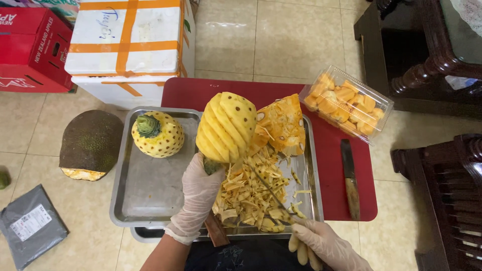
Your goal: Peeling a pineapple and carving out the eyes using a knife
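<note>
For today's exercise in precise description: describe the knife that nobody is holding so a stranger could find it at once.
Start at the red table bearing the metal tray. Look just right of the tray, below the clear box of cut fruit. There the knife lies alone on bare red surface, dark blade above a wooden handle, away from both gloved hands.

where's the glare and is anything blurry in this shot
Head view: soft indoor light, a pale glare patch on the floor tiles at top and a dull sheen on the metal tray; the peeled pineapple in the left hand is sharp; the thin knife blade by the right hand looks slightly smeared.
</note>
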